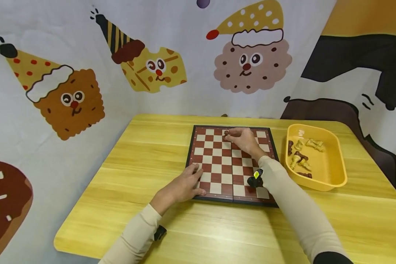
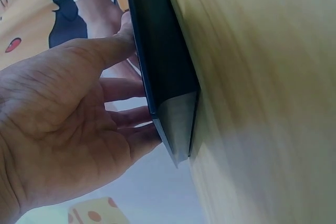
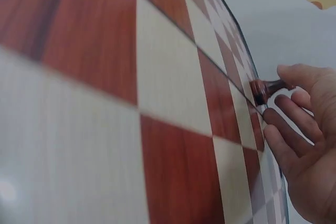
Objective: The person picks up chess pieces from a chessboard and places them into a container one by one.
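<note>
A red-and-cream chessboard (image 1: pixel 216 168) with a dark rim lies flat on the wooden table. At its far edge, near the middle fold, my right hand (image 1: pixel 245 140) pinches a reddish-brown chess piece (image 1: pixel 226 134) between thumb and fingers. In the right wrist view the piece (image 3: pixel 269 88) has its base at the board surface; whether it touches cannot be told. My left hand (image 1: pixel 182 184) rests on the board's near left corner, fingers spread. From the left wrist view, that hand (image 2: pixel 68 119) touches the top of the board's dark side (image 2: pixel 165 40).
Right of the board stands a yellow plastic tub (image 1: pixel 341 172) with several cream and brown chess pieces (image 1: pixel 298 158) lying in it. The wooden table (image 1: pixel 125 157) meets a cartoon-printed wall covering (image 1: pixel 198 99) at the back and left.
</note>
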Action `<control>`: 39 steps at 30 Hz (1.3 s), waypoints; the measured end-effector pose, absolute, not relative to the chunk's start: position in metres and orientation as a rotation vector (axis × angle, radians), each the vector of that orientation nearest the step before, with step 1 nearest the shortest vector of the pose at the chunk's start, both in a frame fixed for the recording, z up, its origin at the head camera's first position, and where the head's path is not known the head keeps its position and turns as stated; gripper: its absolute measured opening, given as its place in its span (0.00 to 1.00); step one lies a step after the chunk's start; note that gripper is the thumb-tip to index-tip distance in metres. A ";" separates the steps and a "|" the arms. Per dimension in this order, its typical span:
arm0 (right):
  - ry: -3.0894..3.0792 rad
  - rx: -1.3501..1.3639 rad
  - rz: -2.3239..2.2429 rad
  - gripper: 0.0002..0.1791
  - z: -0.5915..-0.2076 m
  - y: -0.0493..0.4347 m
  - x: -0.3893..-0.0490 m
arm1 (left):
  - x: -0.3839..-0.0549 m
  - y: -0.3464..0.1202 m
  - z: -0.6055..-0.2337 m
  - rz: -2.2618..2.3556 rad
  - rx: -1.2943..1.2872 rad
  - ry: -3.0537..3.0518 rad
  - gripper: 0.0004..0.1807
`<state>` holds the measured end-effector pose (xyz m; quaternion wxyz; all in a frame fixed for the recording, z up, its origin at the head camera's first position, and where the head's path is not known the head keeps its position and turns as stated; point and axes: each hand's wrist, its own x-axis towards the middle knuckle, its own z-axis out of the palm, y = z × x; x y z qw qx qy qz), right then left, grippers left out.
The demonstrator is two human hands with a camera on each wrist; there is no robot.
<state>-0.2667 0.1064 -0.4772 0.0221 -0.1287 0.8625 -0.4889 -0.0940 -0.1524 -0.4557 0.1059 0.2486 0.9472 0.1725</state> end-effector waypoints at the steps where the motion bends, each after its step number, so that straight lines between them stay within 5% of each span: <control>1: 2.679 -0.397 -1.529 0.22 -0.478 0.105 -0.267 | -0.094 -0.152 -0.456 0.510 0.733 2.790 0.43; 23: 2.761 -0.284 -1.669 0.14 -0.488 0.085 -0.276 | -0.092 -0.154 -0.452 0.422 0.778 2.798 0.44; 39: 2.603 -0.266 -1.772 0.18 -0.458 0.086 -0.271 | -0.092 -0.152 -0.456 0.422 0.768 2.795 0.43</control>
